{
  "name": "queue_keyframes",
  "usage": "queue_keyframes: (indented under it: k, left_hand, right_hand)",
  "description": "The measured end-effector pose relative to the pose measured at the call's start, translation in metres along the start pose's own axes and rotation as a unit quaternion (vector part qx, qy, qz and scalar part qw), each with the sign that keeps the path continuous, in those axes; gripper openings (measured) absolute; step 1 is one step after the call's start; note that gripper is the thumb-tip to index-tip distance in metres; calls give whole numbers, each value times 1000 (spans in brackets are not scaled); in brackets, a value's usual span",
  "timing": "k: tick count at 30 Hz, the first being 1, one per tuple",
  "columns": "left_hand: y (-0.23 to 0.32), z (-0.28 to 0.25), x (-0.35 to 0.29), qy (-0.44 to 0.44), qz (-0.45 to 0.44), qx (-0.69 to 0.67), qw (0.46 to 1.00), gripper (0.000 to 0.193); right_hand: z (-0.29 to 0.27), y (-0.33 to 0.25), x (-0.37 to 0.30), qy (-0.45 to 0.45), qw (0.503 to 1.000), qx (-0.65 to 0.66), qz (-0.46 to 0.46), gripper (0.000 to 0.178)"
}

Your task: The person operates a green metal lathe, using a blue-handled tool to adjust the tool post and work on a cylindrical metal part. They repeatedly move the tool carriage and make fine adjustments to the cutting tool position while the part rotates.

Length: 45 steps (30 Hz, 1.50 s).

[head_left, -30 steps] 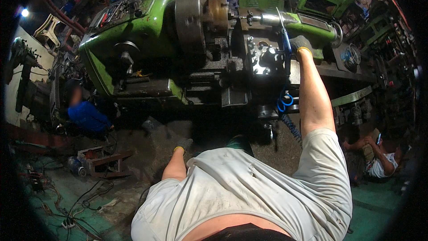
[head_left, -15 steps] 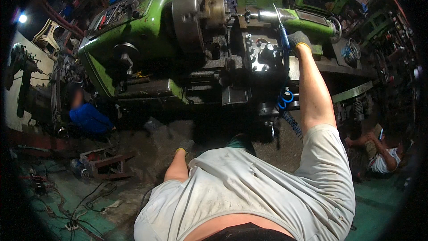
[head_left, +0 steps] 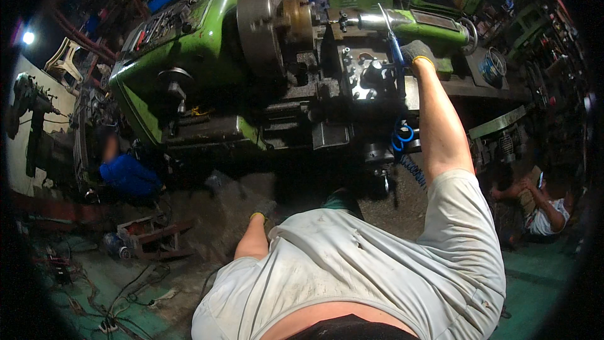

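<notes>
Green lathe (head_left: 211, 31) behind | slim-nozzled blue air gun (head_left: 396, 51) | right fingers (head_left: 410, 52) wrapped round it | left fingers (head_left: 267, 206): cannot tell

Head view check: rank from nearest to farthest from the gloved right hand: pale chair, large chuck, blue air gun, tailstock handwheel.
1. Blue air gun: in the right hand.
2. Tailstock handwheel: to the right.
3. Large chuck: to the left.
4. Pale chair: far left background.
</notes>
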State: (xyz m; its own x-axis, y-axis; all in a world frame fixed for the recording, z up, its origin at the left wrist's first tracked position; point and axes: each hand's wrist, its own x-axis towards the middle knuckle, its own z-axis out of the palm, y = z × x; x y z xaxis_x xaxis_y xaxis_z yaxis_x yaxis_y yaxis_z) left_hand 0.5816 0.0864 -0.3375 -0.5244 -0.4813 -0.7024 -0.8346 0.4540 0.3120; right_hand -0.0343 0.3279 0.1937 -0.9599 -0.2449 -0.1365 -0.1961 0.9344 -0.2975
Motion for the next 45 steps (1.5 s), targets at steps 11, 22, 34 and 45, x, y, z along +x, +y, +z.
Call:
queue_keyframes:
  k: [11,22,34,45]
  left_hand:
    - [1,0,3,-6,6,8,1000,56]
    - [22,26,19,20,33,18,999,55]
    - [128,-7,-36,92,22,-25,995,54]
    - [207,15,-86,159,-46,-10,986,49]
  right_hand:
    - [5,4,6,29,1000,8,5,56]
    - [3,12,8,39,999,-5,-22,46]
    - [-4,9,-7,7,995,49,-88,36]
    - [-1,25,19,-67,959,53,-271,34]
